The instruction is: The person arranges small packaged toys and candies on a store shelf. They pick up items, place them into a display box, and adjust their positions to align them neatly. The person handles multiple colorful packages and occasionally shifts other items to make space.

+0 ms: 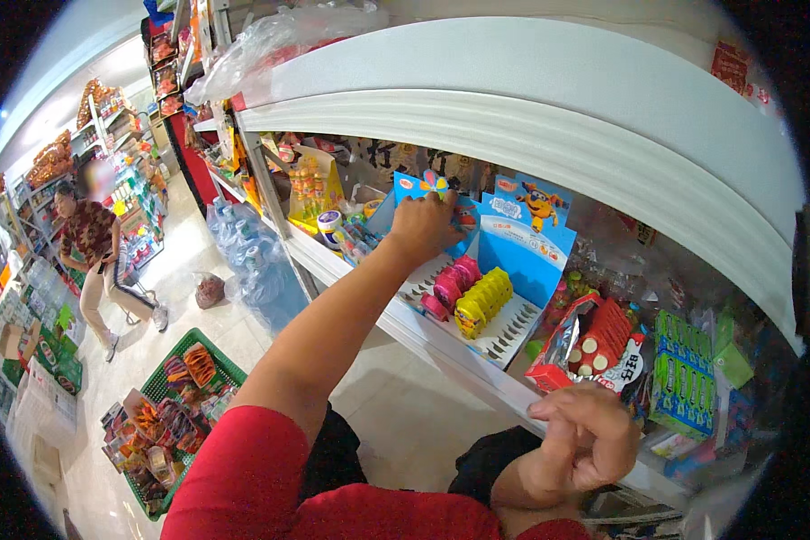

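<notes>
My left hand [424, 226] reaches over the shelf and covers part of a blue cardboard display box [405, 183]. A multicoloured flower shape [435, 181] shows just above its fingers; whether it is printed on the box or held is unclear. Below this hand, pink packaged sweets [456, 281] and yellow packaged sweets [484, 302] stand in rows in slotted white trays. Beside it rises a second blue display box [523, 236] with a cartoon aeroplane figure. My right hand [584, 435] hovers near the shelf's front edge, fingers curled in, nothing visible in it.
An opened red box of snack tubes [597, 344] and a green-and-blue carton [685, 371] occupy the shelf's right side. A white overhang [513, 115] spans above. A green basket [199, 344] of packaged snacks sits on the floor at left. Farther off, a person [91, 236] is among stocked shelves.
</notes>
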`<state>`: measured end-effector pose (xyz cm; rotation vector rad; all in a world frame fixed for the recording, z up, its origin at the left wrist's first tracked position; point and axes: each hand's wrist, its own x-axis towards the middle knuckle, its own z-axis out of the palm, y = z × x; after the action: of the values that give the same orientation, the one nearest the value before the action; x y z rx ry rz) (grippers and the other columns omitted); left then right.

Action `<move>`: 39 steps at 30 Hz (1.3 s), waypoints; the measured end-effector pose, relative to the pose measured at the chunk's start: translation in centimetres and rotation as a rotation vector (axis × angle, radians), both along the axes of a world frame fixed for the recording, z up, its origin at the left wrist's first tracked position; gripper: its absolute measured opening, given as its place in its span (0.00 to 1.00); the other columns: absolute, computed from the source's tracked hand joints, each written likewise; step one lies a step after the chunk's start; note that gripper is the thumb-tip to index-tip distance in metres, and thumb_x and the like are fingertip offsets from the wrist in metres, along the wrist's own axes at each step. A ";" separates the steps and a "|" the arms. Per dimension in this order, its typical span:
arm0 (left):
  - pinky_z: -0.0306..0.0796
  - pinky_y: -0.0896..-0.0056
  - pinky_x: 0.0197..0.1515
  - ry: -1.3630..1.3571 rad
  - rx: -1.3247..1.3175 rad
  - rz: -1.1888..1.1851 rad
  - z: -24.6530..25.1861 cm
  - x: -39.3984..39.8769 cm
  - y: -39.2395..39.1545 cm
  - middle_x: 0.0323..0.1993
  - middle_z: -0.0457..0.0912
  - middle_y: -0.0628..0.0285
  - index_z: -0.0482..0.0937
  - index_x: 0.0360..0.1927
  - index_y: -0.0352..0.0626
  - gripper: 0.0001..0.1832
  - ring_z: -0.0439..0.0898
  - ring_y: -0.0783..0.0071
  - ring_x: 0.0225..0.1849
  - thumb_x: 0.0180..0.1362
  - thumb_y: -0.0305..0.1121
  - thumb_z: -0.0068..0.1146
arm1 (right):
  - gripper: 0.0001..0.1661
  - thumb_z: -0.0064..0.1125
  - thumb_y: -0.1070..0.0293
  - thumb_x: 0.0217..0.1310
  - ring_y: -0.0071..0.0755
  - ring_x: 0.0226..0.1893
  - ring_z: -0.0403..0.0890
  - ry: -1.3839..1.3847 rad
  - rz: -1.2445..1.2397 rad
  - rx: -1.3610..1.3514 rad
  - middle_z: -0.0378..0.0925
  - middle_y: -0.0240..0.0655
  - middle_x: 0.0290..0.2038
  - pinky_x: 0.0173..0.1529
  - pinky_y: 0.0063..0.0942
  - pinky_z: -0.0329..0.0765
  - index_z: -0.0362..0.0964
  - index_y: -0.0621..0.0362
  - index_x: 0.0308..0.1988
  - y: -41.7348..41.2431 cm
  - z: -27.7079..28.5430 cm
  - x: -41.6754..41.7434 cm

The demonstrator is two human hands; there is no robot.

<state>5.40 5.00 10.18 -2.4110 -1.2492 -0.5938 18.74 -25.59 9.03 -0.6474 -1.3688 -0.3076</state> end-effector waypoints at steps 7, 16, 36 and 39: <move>0.80 0.52 0.41 -0.287 -0.277 0.069 0.8 -4.4 3.9 0.38 0.85 0.38 0.77 0.52 0.33 0.37 0.86 0.45 0.41 0.54 0.58 0.66 | 0.06 0.54 0.68 0.60 0.28 0.18 0.71 0.234 -0.035 0.087 0.73 0.35 0.20 0.26 0.25 0.67 0.72 0.59 0.33 0.1 -0.5 -0.9; 0.76 0.52 0.54 -0.232 -0.385 0.020 0.2 -4.7 5.0 0.49 0.82 0.37 0.75 0.54 0.27 0.45 0.82 0.41 0.53 0.45 0.60 0.74 | 0.06 0.50 0.75 0.57 0.27 0.18 0.70 0.152 -0.029 0.038 0.72 0.36 0.17 0.30 0.26 0.65 0.73 0.62 0.36 1.0 -1.1 -0.3; 0.70 0.52 0.63 -0.032 -0.255 -0.007 2.5 -5.1 0.7 0.61 0.74 0.38 0.66 0.67 0.37 0.46 0.74 0.43 0.63 0.57 0.63 0.61 | 0.09 0.60 0.82 0.53 0.30 0.32 0.79 0.157 -0.039 -0.375 0.80 0.39 0.31 0.40 0.26 0.74 0.78 0.67 0.38 4.4 0.6 -1.2; 0.68 0.54 0.64 -0.199 0.098 -0.162 2.4 -6.1 -3.5 0.64 0.72 0.43 0.69 0.65 0.39 0.35 0.72 0.46 0.64 0.60 0.50 0.62 | 0.11 0.59 0.81 0.57 0.26 0.36 0.78 0.082 -0.091 -0.448 0.80 0.37 0.34 0.43 0.25 0.74 0.77 0.66 0.42 4.4 0.7 -0.2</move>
<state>-0.74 1.48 12.62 -2.4338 -1.0761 -0.9399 18.58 -21.18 9.77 -1.0836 -1.3411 -0.0417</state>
